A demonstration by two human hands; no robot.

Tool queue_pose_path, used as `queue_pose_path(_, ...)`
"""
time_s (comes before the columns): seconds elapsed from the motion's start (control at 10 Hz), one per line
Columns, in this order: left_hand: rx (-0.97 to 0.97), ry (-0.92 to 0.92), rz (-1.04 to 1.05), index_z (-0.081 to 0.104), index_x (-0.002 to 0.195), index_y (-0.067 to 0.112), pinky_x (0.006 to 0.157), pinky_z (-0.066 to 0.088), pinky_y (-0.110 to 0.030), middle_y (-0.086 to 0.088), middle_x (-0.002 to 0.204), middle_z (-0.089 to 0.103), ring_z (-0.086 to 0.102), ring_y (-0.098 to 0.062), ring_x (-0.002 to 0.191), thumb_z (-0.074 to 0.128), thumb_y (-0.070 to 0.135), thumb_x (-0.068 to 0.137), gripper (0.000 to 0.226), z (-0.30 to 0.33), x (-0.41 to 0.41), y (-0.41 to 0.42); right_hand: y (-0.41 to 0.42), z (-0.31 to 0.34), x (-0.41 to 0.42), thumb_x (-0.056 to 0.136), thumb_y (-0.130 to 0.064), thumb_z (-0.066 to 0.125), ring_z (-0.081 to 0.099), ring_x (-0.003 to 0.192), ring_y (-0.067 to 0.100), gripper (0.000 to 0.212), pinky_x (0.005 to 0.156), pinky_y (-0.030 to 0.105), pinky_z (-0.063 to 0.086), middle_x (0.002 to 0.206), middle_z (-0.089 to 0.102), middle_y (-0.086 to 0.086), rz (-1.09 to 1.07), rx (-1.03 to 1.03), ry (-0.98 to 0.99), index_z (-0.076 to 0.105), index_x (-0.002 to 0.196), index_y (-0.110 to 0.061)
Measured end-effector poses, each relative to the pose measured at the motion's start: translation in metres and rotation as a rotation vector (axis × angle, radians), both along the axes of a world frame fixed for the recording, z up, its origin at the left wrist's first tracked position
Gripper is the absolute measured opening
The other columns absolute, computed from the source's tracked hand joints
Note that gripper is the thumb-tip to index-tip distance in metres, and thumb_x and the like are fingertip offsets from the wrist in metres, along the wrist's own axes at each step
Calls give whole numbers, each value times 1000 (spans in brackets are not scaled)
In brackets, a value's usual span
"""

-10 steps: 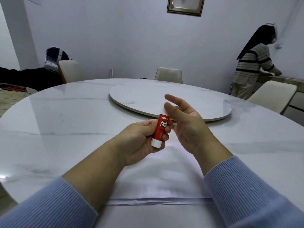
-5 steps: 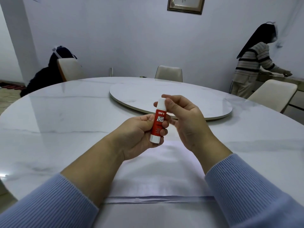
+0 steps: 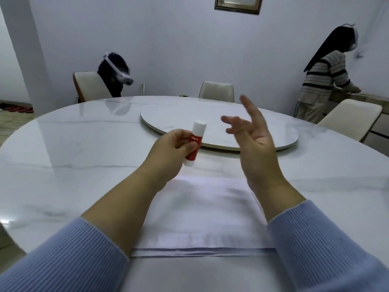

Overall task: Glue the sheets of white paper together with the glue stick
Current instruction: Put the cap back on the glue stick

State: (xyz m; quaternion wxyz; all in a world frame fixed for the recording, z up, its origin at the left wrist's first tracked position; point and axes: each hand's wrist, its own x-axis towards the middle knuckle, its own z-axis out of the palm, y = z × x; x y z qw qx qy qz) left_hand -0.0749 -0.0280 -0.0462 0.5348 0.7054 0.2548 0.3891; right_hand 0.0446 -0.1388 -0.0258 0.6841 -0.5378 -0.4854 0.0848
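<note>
Left hand gripping the glue stick above the paper, right hand hanging loose beside it.

The left hand (image 3: 171, 148) is curling round the glue stick (image 3: 194, 144), covering most of its red label, the white cap showing on top. The right hand (image 3: 252, 142) is hovering with fingers spread, grasping nothing and partly motion-blurred. The sheets of white paper (image 3: 202, 216) are lying on the marble counter (image 3: 73, 165), their side edges hidden under both forearms. Beyond them a turntable (image 3: 221, 123) is sitting mid-counter, with chairs and two other people around.
</note>
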Motion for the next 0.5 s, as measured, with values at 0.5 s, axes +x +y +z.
queue_pose_path(0.5, 67, 225, 233, 61, 114, 14, 88, 44, -26, 0, 114, 65, 61, -16, 100, 69, 12, 82, 33, -15, 13, 6, -21, 18, 19, 92, -29, 58, 61, 78, 3, 40, 70, 10, 45, 85, 67, -2, -125, 157, 96, 49, 131, -23)
